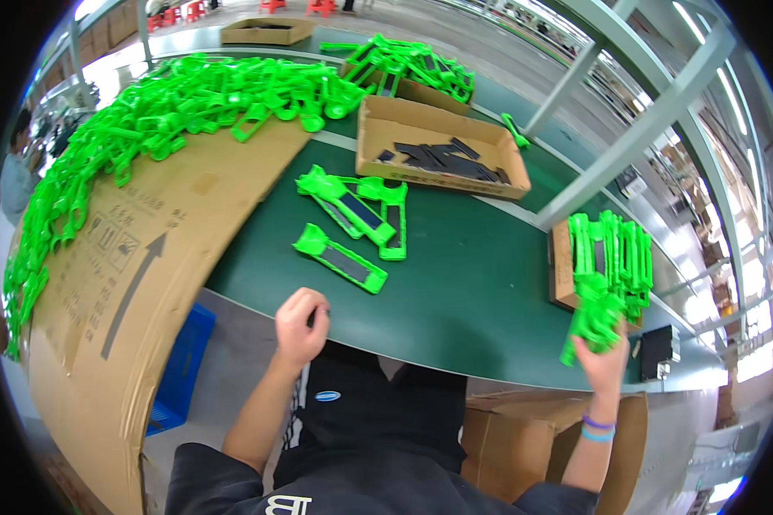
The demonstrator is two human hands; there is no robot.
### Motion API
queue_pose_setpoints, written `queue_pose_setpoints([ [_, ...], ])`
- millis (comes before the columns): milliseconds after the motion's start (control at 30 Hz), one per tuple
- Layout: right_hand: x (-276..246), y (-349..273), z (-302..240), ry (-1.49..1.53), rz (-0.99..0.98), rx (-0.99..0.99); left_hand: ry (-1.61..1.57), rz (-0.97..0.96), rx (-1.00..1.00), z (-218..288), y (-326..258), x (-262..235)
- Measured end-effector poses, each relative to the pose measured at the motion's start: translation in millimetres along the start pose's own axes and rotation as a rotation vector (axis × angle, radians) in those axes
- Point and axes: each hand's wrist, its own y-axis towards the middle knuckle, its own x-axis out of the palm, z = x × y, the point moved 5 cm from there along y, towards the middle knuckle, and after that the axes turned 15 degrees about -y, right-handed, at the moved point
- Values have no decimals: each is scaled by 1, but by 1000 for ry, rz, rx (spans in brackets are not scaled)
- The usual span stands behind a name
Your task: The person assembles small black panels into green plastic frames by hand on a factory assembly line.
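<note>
My right hand (603,359) is closed around a bunch of green plastic parts (594,319), slightly blurred, at the near end of a box on the right. In that box stand several more green parts (611,249), packed side by side. My left hand (300,328) is curled closed over the table's front edge; a dark spot shows between its fingers, too small to name. Just beyond it lies a single green frame with a dark strip inset (342,261). Farther back, a few similar green frames (352,209) overlap one another.
A cardboard tray (445,178) with black strips stands at the back middle of the green table (455,283). Behind it is another heap of green parts (421,69). Cardboard (189,215) piled with green parts fills the left. A metal post (609,163) rises at the right.
</note>
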Motion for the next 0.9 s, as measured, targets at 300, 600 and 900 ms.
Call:
queue_pose_setpoints([
  [300, -170, -369, 260, -723, 19, 919, 419, -127, 161, 19, 14, 33],
  [600, -143, -444, 342, -806, -178, 1485, 464, -178, 165, 0, 2, 35],
  [900, -111, -212, 218, -450, 95, 796, 572, -215, 196, 6, 5, 33],
])
